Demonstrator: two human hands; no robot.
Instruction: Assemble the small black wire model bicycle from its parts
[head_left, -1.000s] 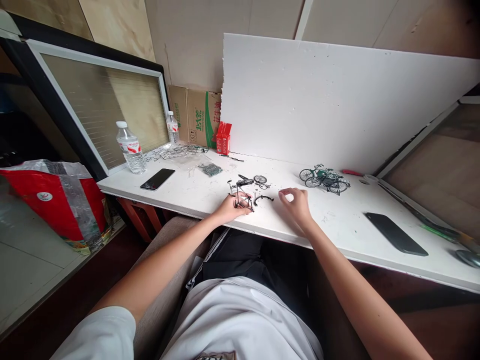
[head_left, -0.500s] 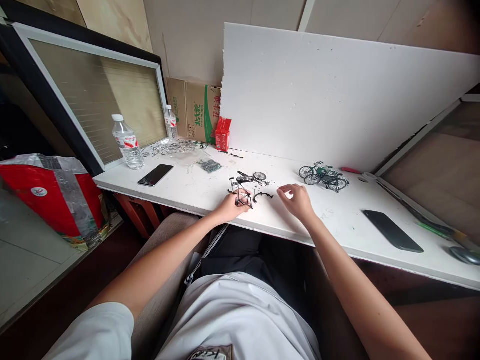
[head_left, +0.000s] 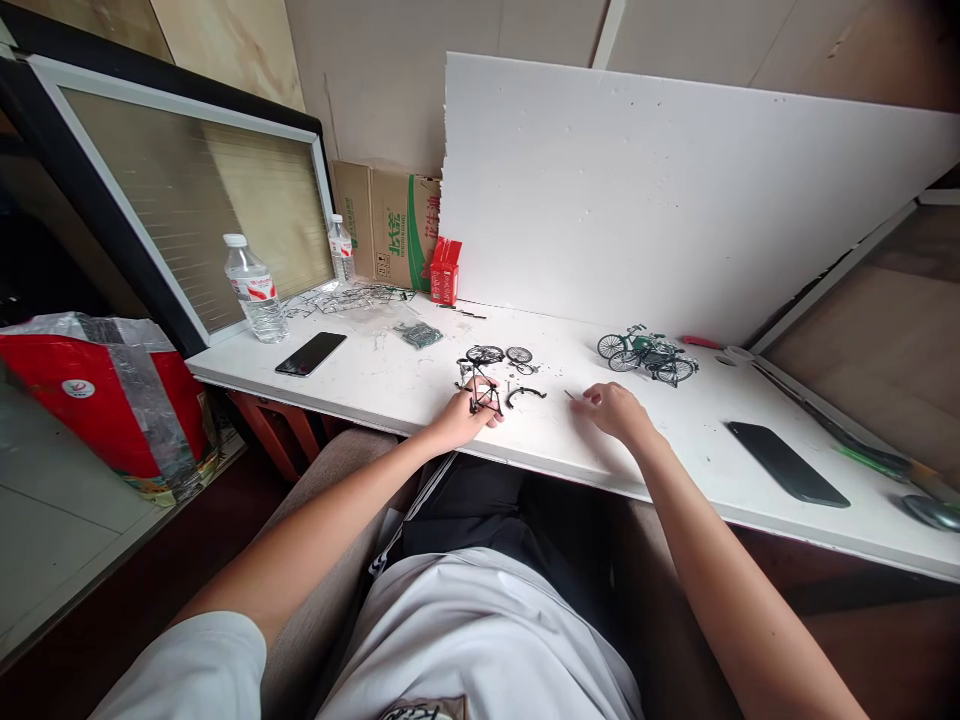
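Observation:
My left hand is closed around a black model bicycle frame, held just above the table's front edge. To the right of that frame lies a curved black strip, and loose model wheels rest just behind it. My right hand is held low over the table, further right, thumb and finger pinched together. A short thin piece sticks out leftward from its fingertips; its kind is too small to make out.
Assembled model bicycles stand at the back right. Phones lie on the left and right. A water bottle, a bag of small parts, a red box and a white board are further back.
My right hand has moved a little right and towards me, and a thin piece now shows at its fingertips. My left hand keeps its hold on the frame, which has barely shifted.

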